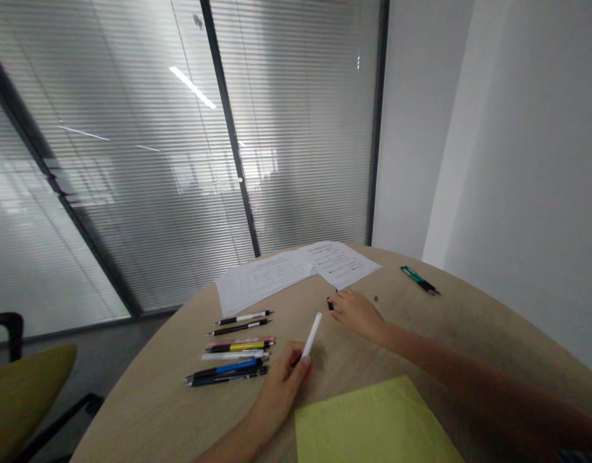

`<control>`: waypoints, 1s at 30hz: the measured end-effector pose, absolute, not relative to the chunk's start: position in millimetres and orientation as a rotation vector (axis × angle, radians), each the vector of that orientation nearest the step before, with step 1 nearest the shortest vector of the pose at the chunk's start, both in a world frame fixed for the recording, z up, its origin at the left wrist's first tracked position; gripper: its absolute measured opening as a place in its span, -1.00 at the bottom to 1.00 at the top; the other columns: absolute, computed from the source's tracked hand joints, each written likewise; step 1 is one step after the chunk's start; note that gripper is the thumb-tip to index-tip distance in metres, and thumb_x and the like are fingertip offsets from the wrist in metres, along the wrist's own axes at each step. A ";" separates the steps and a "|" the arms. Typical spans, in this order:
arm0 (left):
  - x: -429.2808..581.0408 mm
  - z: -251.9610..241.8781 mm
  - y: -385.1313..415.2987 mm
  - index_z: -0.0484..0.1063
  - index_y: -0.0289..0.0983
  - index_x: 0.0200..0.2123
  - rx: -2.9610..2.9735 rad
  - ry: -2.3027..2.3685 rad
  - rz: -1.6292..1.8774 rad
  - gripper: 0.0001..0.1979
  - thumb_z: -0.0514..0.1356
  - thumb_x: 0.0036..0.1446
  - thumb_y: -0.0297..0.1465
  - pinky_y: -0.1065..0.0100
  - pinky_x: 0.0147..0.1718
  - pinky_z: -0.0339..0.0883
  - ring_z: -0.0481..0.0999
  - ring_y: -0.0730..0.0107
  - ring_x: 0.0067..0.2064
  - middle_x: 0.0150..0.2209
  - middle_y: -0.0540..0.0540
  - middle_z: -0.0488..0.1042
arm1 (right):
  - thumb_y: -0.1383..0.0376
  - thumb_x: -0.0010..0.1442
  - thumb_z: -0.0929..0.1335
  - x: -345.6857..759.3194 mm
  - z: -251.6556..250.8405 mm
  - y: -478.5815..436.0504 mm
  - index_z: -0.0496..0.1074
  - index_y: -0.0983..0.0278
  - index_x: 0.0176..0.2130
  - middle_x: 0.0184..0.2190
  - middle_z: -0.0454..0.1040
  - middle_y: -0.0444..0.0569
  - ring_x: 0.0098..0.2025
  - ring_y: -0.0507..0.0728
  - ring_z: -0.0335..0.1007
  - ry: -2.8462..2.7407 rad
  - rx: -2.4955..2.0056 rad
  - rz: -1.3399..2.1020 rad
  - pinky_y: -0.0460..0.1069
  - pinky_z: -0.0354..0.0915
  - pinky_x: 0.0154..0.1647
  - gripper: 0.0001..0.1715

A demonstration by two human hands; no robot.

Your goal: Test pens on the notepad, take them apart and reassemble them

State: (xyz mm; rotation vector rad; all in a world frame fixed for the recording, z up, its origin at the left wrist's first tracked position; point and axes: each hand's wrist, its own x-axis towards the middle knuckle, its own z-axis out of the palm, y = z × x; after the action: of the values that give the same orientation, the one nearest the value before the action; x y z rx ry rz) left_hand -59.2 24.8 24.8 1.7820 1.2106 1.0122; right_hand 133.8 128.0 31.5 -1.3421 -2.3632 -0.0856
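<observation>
My left hand [282, 382] is closed around a white pen [312, 335], its pale end pointing up and away from me. Farther off, my right hand [354, 312] reaches over the table with its fingertips at a small black piece [330, 303]; its kind is too small to make out. To the left of my left hand lies a row of pens, among them a black-and-white pen [242, 317], a black pen [239, 327], a yellow-and-black pen [240, 346], a white pen [231, 355] and a blue pen [234, 368].
Printed sheets [344, 265] lie at the table's far edge. Green and black pens [420, 280] rest at the right. A yellow paper or envelope [368, 424] is at the front of the round wooden table [151, 399]. A green chair [30, 386] stands at the left.
</observation>
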 end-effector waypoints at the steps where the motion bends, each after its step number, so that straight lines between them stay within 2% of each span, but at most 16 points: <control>1: -59.5 23.3 25.4 0.26 -0.27 -0.45 1.793 1.237 1.004 -0.79 -0.01 0.06 -0.25 0.41 -0.45 0.16 0.31 0.39 -0.44 -0.53 0.03 0.31 | 0.27 0.07 0.28 128.2 31.4 132.1 0.42 0.32 -0.25 -0.26 0.44 0.06 -0.11 0.18 0.24 -2.361 -1.392 -0.108 0.03 0.13 -0.08 -0.77; 5: -60.2 21.1 26.0 0.29 -0.27 -0.44 1.850 1.309 0.977 -0.82 0.01 0.02 -0.28 0.39 -0.44 0.17 0.33 0.35 -0.42 -0.51 0.00 0.33 | 0.30 0.07 0.28 112.3 29.1 140.3 0.43 0.32 -0.29 -0.26 0.45 0.08 -0.13 0.20 0.25 -2.334 -1.468 -0.120 0.05 0.13 -0.11 -0.80; 9: -60.6 22.2 25.8 0.34 -0.28 -0.41 1.882 1.348 0.985 -0.82 0.03 -0.01 -0.31 0.36 -0.40 0.20 0.36 0.31 -0.39 -0.47 -0.04 0.40 | 0.40 0.07 0.24 115.2 31.3 136.6 0.41 0.28 -0.25 -0.27 0.46 0.01 -0.19 0.13 0.31 -2.281 -1.461 -0.054 -0.02 0.17 -0.17 -0.77; 12: -60.2 22.9 25.8 0.36 -0.29 -0.41 1.884 1.376 0.975 -0.83 0.05 -0.03 -0.33 0.36 -0.39 0.22 0.38 0.29 -0.38 -0.46 -0.05 0.42 | 0.45 0.04 0.23 132.6 34.7 123.1 0.39 0.27 -0.21 -0.31 0.46 -0.05 -0.28 0.06 0.34 -2.148 -1.341 0.235 -0.09 0.21 -0.27 -0.70; 15: -59.3 22.8 26.0 0.37 -0.29 -0.42 1.892 1.391 0.949 -0.83 0.06 -0.05 -0.35 0.38 -0.39 0.22 0.39 0.30 -0.39 -0.46 -0.05 0.43 | 0.43 0.02 0.25 157.5 34.7 99.1 0.39 0.26 -0.23 -0.35 0.44 -0.07 -0.34 0.04 0.34 -2.089 -1.175 0.454 -0.10 0.24 -0.33 -0.72; 20: -58.4 23.9 25.3 0.39 -0.29 -0.43 1.959 1.413 0.884 -0.83 0.06 -0.07 -0.36 0.41 -0.43 0.20 0.38 0.32 -0.41 -0.48 -0.04 0.43 | 0.46 0.00 0.24 187.1 29.3 55.3 0.42 0.29 -0.33 -0.44 0.40 -0.06 -0.47 0.01 0.27 -2.171 -1.030 0.397 -0.10 0.23 -0.40 -0.77; 30: -56.8 33.4 20.3 0.43 -0.28 -0.44 2.045 1.431 0.771 -0.85 0.09 -0.09 -0.40 0.45 -0.42 0.21 0.38 0.36 -0.41 -0.48 -0.03 0.45 | 0.46 0.05 0.21 190.0 29.7 37.5 0.42 0.28 -0.27 -0.40 0.39 -0.04 -0.37 0.01 0.31 -2.175 -0.955 0.349 -0.12 0.25 -0.33 -0.73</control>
State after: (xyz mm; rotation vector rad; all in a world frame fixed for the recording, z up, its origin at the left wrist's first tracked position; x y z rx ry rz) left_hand -56.8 20.3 33.4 2.0453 1.4308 0.7714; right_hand 190.0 37.5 29.7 -0.9547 -2.1755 0.3489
